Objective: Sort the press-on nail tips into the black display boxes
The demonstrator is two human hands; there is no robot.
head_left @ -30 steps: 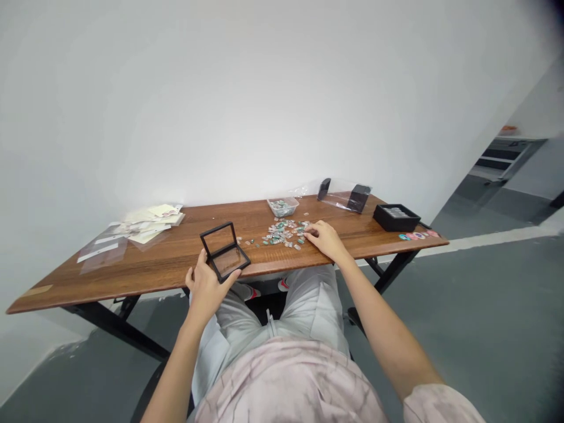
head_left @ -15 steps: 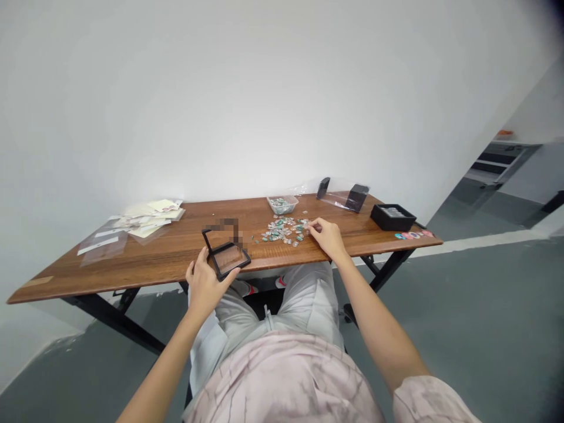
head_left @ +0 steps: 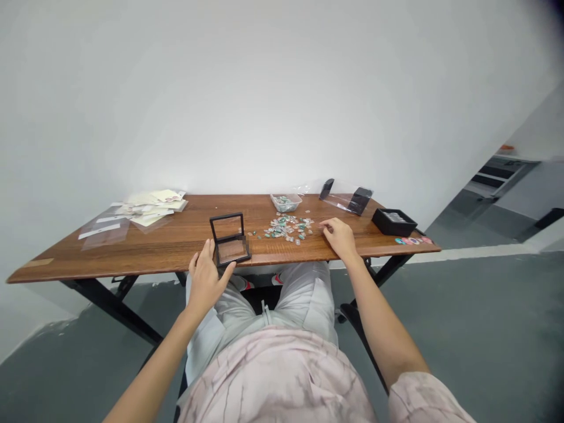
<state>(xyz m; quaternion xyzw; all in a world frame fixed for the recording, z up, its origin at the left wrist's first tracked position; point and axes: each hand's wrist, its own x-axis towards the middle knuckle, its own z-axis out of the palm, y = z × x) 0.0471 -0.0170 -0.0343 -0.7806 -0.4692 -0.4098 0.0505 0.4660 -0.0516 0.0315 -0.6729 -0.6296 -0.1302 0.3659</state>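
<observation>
Head view: the black hinged case point(head_left: 232, 249) is standing open at the near edge of the desk point(head_left: 196, 226), its lid panel rising at the back. The left hand point(head_left: 206, 279) is spreading its fingers and thumb wide around the case's near left corner, with the fingers lying along the left side. The right hand point(head_left: 341, 236) is keeping its fingertips narrow just right of the scattered clear and green pieces point(head_left: 284, 226); whether it is holding a piece cannot be told. Behind the pieces, a clear tub point(head_left: 286, 208) is containing similar pieces. Black panels point(head_left: 360, 200) in clear film are standing farther right, beyond a black box point(head_left: 388, 227). Round discs point(head_left: 413, 241) are lying before the box. Cards point(head_left: 154, 205) are lying piled at far left.
</observation>
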